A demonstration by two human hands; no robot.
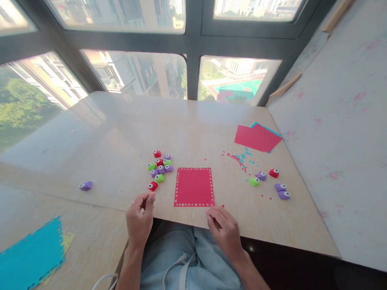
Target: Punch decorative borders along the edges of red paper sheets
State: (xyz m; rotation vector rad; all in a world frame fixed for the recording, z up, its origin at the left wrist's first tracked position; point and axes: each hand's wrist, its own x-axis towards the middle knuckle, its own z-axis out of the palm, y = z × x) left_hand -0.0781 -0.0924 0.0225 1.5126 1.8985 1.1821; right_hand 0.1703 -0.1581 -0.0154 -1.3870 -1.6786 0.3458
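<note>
A red paper square (pixel 193 187) with punched holes along its edges lies flat on the table's front part. My left hand (pixel 139 221) rests at the table edge just left of it, fingers curled loosely, thumb and forefinger close together, nothing visible in them. A red punch (pixel 153 186) lies just above that hand. My right hand (pixel 224 231) sits at the table edge below the square's right corner, fingers curled downward, nothing seen in it. A cluster of small red, green and purple punches (pixel 160 166) sits left of the square.
More punches (pixel 270 182) and scattered paper bits (pixel 241 159) lie right of the square. A stack of red and blue sheets (pixel 257 137) lies at the back right. One purple punch (pixel 85 185) sits alone at left. A punched blue sheet (pixel 27 259) lies on the lower left surface.
</note>
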